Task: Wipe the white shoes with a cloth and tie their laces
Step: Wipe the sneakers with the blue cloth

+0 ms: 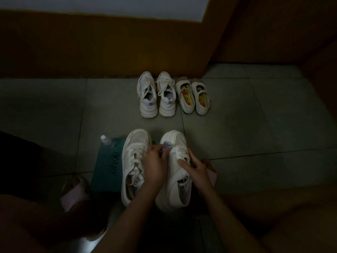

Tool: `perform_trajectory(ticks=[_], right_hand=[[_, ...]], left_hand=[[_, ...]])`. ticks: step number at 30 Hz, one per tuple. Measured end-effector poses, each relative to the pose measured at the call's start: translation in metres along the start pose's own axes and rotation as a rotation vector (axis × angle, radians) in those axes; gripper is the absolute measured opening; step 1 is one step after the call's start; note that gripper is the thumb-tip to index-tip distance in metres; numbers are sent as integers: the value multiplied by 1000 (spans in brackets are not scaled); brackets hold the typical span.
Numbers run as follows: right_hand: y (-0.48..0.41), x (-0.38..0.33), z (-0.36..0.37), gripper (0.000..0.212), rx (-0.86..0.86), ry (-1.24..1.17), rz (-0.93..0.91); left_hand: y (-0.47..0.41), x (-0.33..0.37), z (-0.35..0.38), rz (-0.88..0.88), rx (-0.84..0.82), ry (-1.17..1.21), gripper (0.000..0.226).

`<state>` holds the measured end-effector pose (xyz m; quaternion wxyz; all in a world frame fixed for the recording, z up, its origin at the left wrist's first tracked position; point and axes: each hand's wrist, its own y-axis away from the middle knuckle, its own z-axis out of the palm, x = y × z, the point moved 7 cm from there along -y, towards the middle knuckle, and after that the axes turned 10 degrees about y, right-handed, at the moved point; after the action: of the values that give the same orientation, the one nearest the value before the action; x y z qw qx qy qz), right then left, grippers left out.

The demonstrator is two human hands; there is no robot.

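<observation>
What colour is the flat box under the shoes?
Teal green box with dark lettering, seen in the head view.

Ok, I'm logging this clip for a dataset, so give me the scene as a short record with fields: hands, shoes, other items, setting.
left hand: left hand pressing a small bluish cloth against the right-side shoe
right hand: right hand steadying that shoe over its laces
shoe being wiped: near right shoe, tipped onto its side
partner shoe: near left shoe, upright, laces loose
other footwear: white sneaker pair and strapped flat pair by the wall
other items: teal box lid under the near shoes, clear bottle on it
setting: dim tiled floor
</observation>
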<state>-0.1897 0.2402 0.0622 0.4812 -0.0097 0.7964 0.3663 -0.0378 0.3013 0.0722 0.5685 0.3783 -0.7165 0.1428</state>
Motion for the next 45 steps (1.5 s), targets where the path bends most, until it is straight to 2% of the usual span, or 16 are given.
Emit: perform_trajectory(ticks=[4, 8, 17, 20, 29, 38, 45], right_hand=[[-3, 4, 3, 61, 12, -41, 20], [-3, 6, 3, 63, 17, -77, 29], [-2, 4, 5, 64, 47, -70, 8], [-2, 2, 6, 65, 46, -60, -1], [-6, 7, 11, 67, 44, -20, -16], [-4, 2, 14, 66, 62, -7, -28], [-3, 2, 15, 68, 64, 10, -13]], left_hand=[[15, -4, -4, -1, -7, 88, 16], [35, -11, -6, -76, -19, 192, 14], [73, -23, -11, -121, 12, -21, 20], [85, -23, -16, -129, 20, -1, 20], [113, -40, -17, -250, -41, 199, 14], [128, -37, -17, -155, -155, 31, 16], [137, -32, -21, -269, -216, 173, 9]])
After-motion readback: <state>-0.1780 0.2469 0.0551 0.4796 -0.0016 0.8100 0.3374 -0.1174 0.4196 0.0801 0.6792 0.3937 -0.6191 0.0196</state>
